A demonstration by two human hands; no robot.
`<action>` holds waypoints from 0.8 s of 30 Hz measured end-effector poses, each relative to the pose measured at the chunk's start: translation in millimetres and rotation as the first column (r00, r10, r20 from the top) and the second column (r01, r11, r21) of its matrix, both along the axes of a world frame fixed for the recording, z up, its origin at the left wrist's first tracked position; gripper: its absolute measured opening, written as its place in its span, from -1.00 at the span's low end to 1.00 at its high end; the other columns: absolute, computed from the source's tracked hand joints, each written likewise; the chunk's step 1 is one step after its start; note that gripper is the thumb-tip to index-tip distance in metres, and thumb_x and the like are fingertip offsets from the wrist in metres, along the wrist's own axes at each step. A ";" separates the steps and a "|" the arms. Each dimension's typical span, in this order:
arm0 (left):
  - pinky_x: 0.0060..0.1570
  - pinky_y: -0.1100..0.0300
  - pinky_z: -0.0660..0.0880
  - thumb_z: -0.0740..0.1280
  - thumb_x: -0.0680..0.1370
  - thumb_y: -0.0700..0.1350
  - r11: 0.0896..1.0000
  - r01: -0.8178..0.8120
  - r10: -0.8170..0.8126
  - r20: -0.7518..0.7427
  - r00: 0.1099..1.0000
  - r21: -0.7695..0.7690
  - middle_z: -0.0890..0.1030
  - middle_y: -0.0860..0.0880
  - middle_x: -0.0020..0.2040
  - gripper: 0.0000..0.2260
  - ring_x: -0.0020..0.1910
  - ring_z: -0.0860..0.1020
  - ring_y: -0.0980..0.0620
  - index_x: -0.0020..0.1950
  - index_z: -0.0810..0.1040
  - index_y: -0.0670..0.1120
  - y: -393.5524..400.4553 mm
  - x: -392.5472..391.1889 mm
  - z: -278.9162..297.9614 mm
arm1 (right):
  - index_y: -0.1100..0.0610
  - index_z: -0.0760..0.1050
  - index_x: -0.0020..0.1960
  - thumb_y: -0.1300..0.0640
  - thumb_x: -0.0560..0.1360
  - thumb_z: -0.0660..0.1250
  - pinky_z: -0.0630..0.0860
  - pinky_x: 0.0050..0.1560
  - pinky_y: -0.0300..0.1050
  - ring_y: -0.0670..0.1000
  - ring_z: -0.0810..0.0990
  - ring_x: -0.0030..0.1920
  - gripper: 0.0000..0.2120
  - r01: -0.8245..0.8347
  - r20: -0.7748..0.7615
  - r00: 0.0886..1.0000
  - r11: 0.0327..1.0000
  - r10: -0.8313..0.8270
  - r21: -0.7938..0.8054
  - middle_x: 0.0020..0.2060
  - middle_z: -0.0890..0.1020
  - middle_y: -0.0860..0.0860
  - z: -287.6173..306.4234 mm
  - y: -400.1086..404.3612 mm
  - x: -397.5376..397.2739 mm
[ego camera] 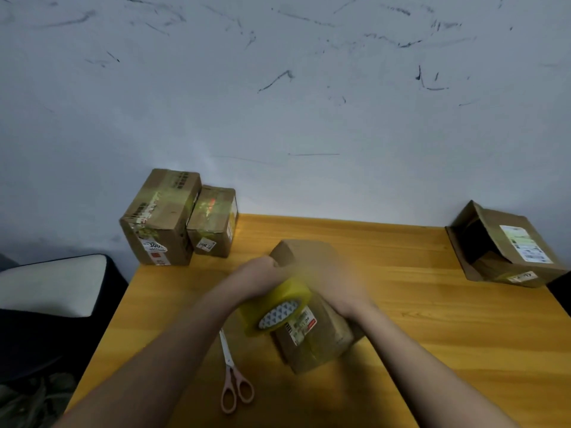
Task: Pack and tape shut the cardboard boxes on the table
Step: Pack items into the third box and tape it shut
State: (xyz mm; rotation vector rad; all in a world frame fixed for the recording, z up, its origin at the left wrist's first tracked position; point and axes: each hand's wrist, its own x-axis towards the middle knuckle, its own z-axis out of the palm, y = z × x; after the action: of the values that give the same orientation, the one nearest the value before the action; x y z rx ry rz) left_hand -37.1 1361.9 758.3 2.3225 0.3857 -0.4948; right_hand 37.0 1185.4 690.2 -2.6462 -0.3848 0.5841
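currently the work sits at the middle box (pixel 312 307), which lies on the counter (pixel 432 304) directly in front of the person. the left hand (pixel 262 273) has its grip curled at the box's far-left edge, just above the yellow tape roll (pixel 276 307), which rests against the box's left side — whether the fingers hold the roll, a tape end or the box itself cannot be told. the right hand (pixel 343 291) lies over the box top, but motion blur hides its fingers, so the state of its grip cannot be told either.

progress, as a judgement: two boxes at the far-left corner, a larger box (pixel 160 217) and a smaller box (pixel 213 220) touching it, carry glossy tape bands and appear finished. the middle box appears closed and in the taping step. the open box (pixel 503 245) at the far-right corner has its flaps up and a dark interior — it remains to be packed and sealed.

scissors (pixel 231 375) lie on the counter just left of the middle box, near the roll, ready for the cut.
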 end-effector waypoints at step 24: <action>0.08 0.00 0.52 0.19 0.45 0.35 0.989 0.072 -0.035 0.272 0.962 -0.128 0.63 -0.10 0.11 -0.42 0.06 0.58 -0.07 0.19 0.56 -0.09 -76.9 45.4 8.2 | 0.06 0.50 -0.15 0.16 0.63 0.08 0.43 -0.12 -0.14 0.03 0.51 -0.02 -0.73 0.244 -0.326 0.939 0.879 -0.109 0.409 -0.07 0.61 0.09 -25.0 -53.5 14.3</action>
State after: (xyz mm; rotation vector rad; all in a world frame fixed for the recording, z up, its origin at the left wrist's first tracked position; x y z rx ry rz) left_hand 8.3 1285.0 766.5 2.2321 0.1529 -0.2172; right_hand 51.3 1131.9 665.2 -2.0862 -0.1546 0.7200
